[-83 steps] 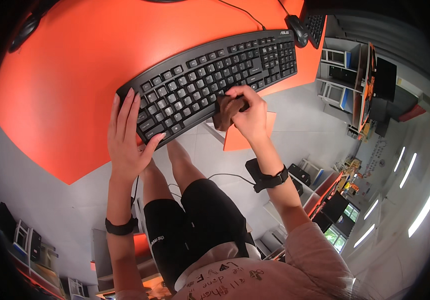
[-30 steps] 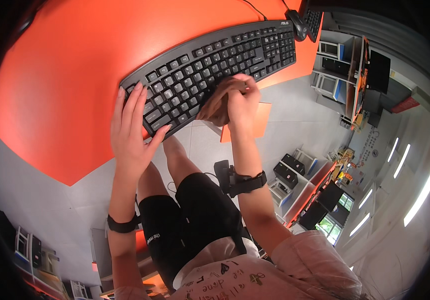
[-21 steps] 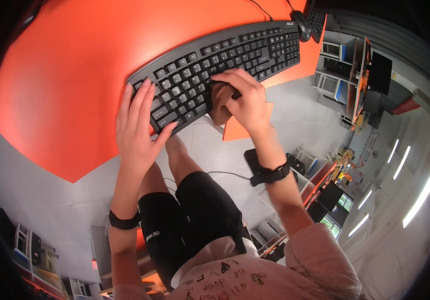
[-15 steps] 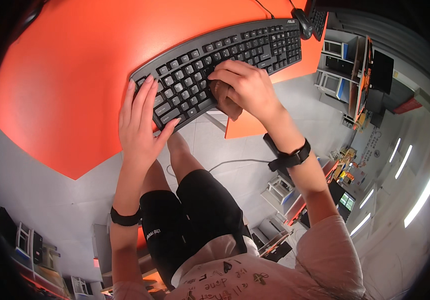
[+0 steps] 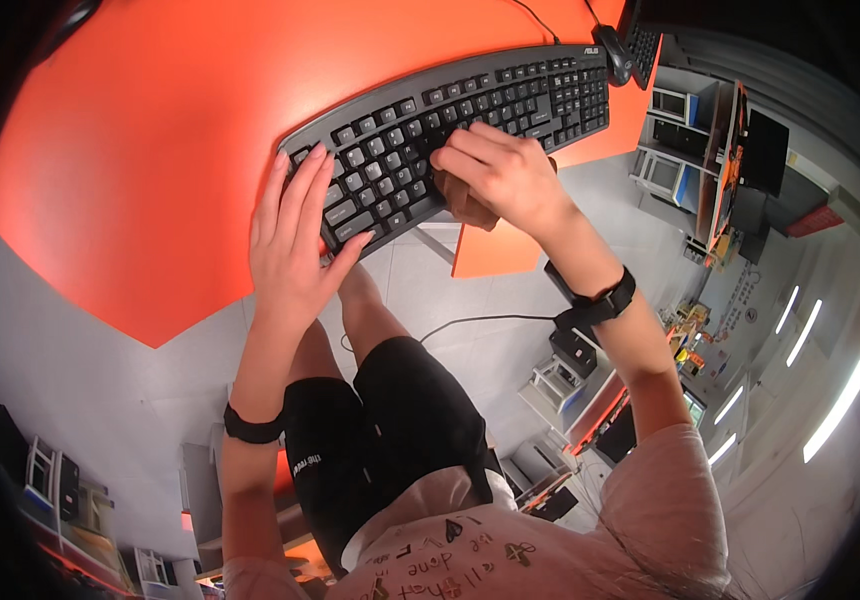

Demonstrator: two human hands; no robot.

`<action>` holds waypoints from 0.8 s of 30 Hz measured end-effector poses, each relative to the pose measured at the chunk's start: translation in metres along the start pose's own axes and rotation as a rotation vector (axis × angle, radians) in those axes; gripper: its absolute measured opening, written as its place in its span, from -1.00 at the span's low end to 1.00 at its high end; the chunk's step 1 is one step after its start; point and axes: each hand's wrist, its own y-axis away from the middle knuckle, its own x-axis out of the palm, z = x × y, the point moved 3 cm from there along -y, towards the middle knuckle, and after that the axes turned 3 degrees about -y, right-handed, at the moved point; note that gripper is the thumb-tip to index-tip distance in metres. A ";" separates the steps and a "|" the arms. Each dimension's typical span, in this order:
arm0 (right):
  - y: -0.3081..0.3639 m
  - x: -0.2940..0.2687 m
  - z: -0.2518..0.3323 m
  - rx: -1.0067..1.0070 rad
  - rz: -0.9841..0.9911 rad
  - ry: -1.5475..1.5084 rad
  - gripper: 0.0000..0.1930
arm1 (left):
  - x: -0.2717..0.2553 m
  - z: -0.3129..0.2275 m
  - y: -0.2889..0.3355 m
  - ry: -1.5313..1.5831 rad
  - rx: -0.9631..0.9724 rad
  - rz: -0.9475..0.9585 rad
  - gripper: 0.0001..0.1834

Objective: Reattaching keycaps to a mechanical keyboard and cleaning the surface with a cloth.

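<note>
A black keyboard (image 5: 525, 103) lies slantwise across the orange desk (image 5: 150, 170), its near edge reaching past the desk's front edge. My left hand (image 5: 295, 240) grips its left end, long fingers over the left side and thumb at the near corner. Over the middle keys, my right hand (image 5: 510, 180) is closed on a brown cloth (image 5: 465, 203), bunched under the fingers and hanging at the near edge. The cloth and hand hide several keys. Black bands circle both wrists.
A black mouse (image 5: 612, 55) sits beyond the keyboard's right end, beside another dark keyboard (image 5: 642, 48). A cable (image 5: 535, 18) runs from the keyboard's back. Below the desk are grey floor and my legs. Shelves with stools (image 5: 665, 170) stand to the right.
The keyboard has shifted slightly right in view, with my left hand still on its end. My right hand and the cloth have moved a little right too.
</note>
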 end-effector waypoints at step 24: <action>-0.009 -0.002 -0.009 0.068 0.042 -0.349 -0.59 | 0.000 0.002 0.002 0.029 -0.005 -0.002 -0.26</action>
